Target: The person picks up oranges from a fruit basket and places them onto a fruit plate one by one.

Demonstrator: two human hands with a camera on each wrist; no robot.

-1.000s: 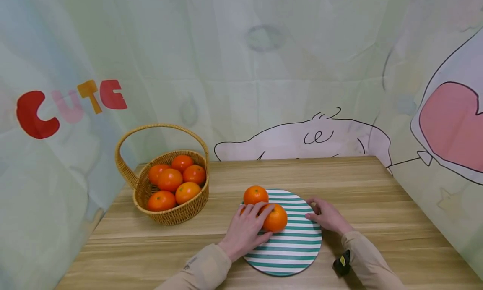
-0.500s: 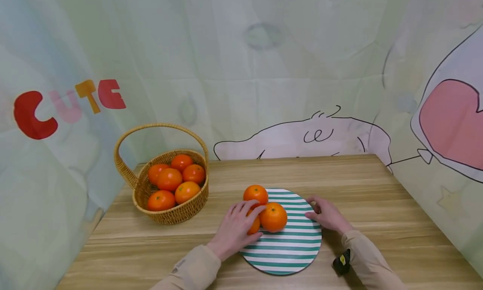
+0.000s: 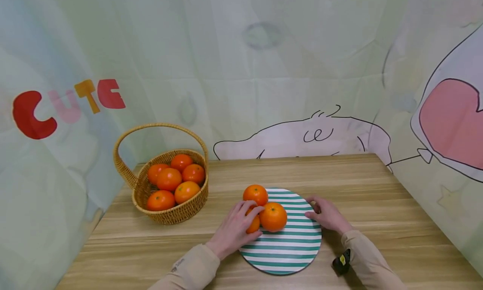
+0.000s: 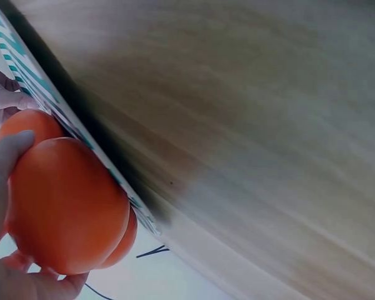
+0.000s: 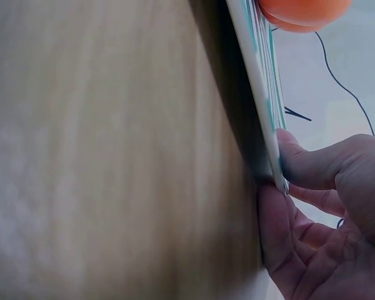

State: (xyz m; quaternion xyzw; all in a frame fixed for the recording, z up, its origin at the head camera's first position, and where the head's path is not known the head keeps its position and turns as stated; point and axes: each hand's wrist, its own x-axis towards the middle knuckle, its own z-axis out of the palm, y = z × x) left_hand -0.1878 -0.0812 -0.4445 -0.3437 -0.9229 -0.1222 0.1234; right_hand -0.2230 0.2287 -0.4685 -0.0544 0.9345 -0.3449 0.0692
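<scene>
In the head view, a round plate [image 3: 286,252] with green and white stripes lies on the table, three oranges grouped at its left side. My left hand [image 3: 235,228] curls round the nearest-left orange [image 3: 253,225], partly covering it; the left wrist view shows thumb and fingers on either side of that orange [image 4: 69,206]. Touching or very near it are a larger orange [image 3: 273,217] to the right and another orange [image 3: 255,195] behind. At the plate's right edge, my right hand [image 3: 328,216] pinches the rim between thumb and fingers, plain in the right wrist view.
A wicker basket [image 3: 177,216] with a tall arched handle stands at the back left, holding several oranges [image 3: 170,179]. The wooden table [image 3: 339,172] meets printed cloth walls [image 3: 241,92] at the back and sides. A small black device [image 3: 341,262] sits by my right sleeve.
My left hand has moved slightly left, from over the front oranges to the left one, uncovering more of the larger orange. The right hand and plate have stayed put.
</scene>
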